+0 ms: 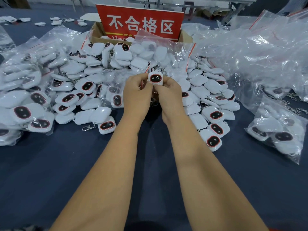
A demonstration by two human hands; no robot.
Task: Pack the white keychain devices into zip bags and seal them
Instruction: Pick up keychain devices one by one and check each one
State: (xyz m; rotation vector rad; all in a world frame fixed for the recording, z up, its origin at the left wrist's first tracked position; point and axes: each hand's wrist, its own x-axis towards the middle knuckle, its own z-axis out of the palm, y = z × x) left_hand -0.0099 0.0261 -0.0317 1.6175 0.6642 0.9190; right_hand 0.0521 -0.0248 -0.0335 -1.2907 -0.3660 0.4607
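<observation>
Behind both hands, heaped loose devices point(93, 80)

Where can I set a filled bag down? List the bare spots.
Bare cloth lies near-left, below the filled bags, and near-right, below the right bag. The loose pile and empty bags crowd the far half.

My one head camera looks forward and down, close over the dark table point(50, 164), both forearms reaching away.
</observation>
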